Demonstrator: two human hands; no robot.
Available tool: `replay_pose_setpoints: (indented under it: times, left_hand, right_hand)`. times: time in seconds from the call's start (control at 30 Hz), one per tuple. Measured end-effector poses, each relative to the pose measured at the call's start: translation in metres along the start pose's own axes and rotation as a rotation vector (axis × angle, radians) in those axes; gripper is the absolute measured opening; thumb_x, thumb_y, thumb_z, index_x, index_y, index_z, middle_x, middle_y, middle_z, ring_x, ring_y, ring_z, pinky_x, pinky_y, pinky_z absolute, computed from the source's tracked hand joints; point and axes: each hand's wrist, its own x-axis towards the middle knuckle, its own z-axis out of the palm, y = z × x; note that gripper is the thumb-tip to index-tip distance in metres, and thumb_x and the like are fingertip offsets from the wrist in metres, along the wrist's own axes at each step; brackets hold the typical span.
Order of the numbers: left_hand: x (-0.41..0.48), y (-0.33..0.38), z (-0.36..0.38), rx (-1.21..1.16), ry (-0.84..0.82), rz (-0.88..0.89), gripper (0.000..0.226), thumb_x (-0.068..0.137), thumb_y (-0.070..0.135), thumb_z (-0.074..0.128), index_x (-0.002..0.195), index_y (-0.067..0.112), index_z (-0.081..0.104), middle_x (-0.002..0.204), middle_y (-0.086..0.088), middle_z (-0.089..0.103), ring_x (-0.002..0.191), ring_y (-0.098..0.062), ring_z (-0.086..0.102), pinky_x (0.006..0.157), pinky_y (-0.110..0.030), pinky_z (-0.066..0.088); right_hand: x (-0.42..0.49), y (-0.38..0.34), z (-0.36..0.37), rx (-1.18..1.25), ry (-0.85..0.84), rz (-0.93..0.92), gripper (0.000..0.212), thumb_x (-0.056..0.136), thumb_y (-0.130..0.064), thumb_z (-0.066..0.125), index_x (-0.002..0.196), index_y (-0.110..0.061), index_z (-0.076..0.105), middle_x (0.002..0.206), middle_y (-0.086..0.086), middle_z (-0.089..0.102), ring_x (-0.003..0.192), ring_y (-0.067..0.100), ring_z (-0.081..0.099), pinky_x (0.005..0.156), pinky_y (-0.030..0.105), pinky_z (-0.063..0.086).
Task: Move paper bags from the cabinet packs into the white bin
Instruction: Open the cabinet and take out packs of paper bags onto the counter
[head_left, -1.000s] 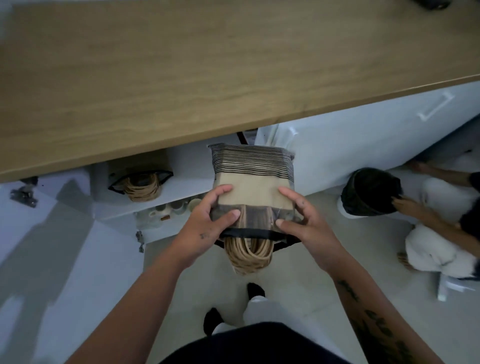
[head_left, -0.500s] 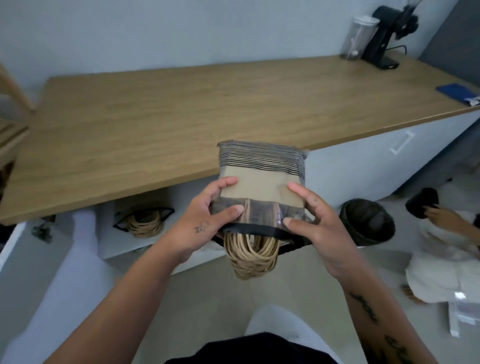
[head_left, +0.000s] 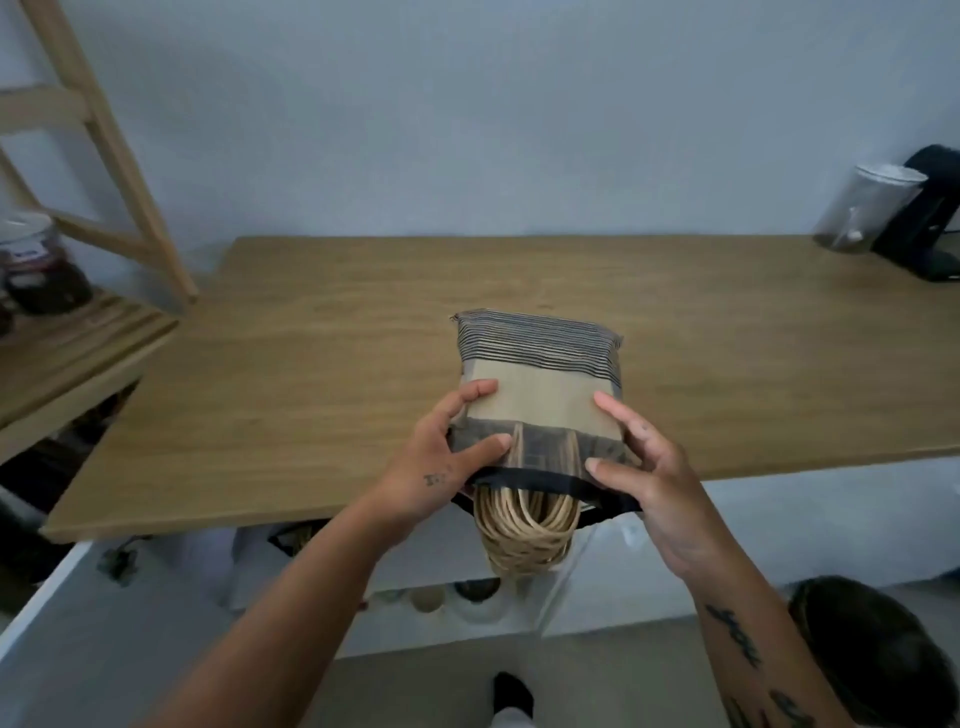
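Now a pack of paper bags (head_left: 540, 395), wrapped in clear plastic, is held in the air over the front edge of the wooden surface (head_left: 311, 364). The left grip (head_left: 447, 467) clasps the pack's left side, with the thumb on top and the fingers curled round the edge. The right grip (head_left: 649, 478) clasps the right side the same way, thumb pressed on the plastic near the open end. The pack lies nearly flat, its striped folded end pointing toward the wall. A bunch of tan twine handles (head_left: 524, 535) hangs out of the near end, below both thumbs and clear of the surface.

Under the surface the white cabinet (head_left: 597, 582) stands open, and a few round cups (head_left: 426, 597) sit on its low shelf. A dark round thing (head_left: 872, 649) shows at the lower right, partly hidden by the right forearm; I cannot tell what it is. At the far right of the surface stand a clear container (head_left: 872, 208) and a black device (head_left: 930, 218), just beside each other. A wooden shelf rack (head_left: 104, 130) leans at the left, with a jar (head_left: 36, 265) on its board.
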Motion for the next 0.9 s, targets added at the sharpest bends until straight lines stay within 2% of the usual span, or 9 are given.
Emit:
replay_pose_setpoints:
  times: [0.13,0.27,0.37,0.5,0.73,0.8,0.9]
  left_hand:
    - [0.060,-0.002,-0.008,0.019,0.084,-0.028,0.043,0.086,0.007,0.061,0.115,0.036,0.049,0.114,0.003,0.052,0.091,-0.009,0.058,0.068,-0.013,0.054]
    - [0.119,0.004,-0.015,0.053,0.160,-0.040,0.044,0.087,0.007,0.061,0.119,0.033,0.047,0.119,0.000,0.049,0.092,-0.009,0.057,0.069,-0.013,0.054]
    - [0.164,0.009,-0.021,0.085,0.211,-0.037,0.045,0.087,0.010,0.061,0.123,0.032,0.046,0.128,-0.005,0.046,0.100,-0.014,0.056,0.075,-0.017,0.055]
    - [0.218,0.016,-0.033,0.086,0.268,-0.039,0.049,0.087,0.011,0.062,0.129,0.029,0.046,0.127,-0.002,0.044,0.092,-0.008,0.055,0.068,-0.011,0.053]
    - [0.293,0.002,-0.068,0.111,0.275,-0.083,0.057,0.086,0.012,0.064,0.137,0.028,0.042,0.140,-0.008,0.037,0.106,-0.013,0.052,0.077,-0.013,0.054]
    - [0.304,-0.009,-0.075,0.104,0.263,-0.138,0.060,0.085,0.012,0.065,0.138,0.029,0.042,0.141,-0.011,0.038,0.113,-0.017,0.049,0.074,-0.012,0.053]
    - [0.312,-0.021,-0.082,0.058,0.241,-0.178,0.060,0.085,0.011,0.064,0.137,0.030,0.042,0.136,-0.009,0.041,0.113,-0.017,0.048,0.069,-0.009,0.053]
  right_hand:
    - [0.078,-0.005,-0.008,-0.020,-0.075,0.007,0.055,0.081,0.012,0.057,0.117,-0.030,0.055,0.109,-0.010,0.064,0.083,-0.003,0.068,0.065,0.012,0.052]
    - [0.152,-0.016,-0.017,-0.050,-0.142,0.008,0.054,0.080,0.010,0.059,0.111,-0.033,0.057,0.111,-0.010,0.064,0.082,-0.002,0.067,0.067,0.012,0.053]
    - [0.206,-0.026,-0.022,-0.050,-0.187,0.006,0.053,0.080,0.011,0.059,0.113,-0.032,0.057,0.109,-0.009,0.064,0.081,-0.001,0.067,0.066,0.012,0.052]
    - [0.273,-0.036,-0.021,-0.069,-0.233,-0.016,0.056,0.080,0.011,0.059,0.118,-0.029,0.055,0.109,-0.011,0.063,0.083,-0.002,0.066,0.066,0.010,0.050]
    - [0.362,-0.024,-0.002,-0.087,-0.235,0.007,0.060,0.080,0.010,0.058,0.125,-0.029,0.051,0.110,-0.007,0.062,0.087,0.000,0.062,0.068,0.009,0.050]
    - [0.372,-0.011,0.002,-0.120,-0.230,0.045,0.062,0.081,0.008,0.059,0.125,-0.034,0.049,0.116,-0.007,0.059,0.091,-0.001,0.059,0.071,0.010,0.050]
    - [0.377,0.005,0.003,-0.136,-0.235,0.052,0.060,0.083,0.007,0.058,0.122,-0.038,0.047,0.122,-0.007,0.056,0.096,-0.001,0.057,0.075,0.007,0.049]
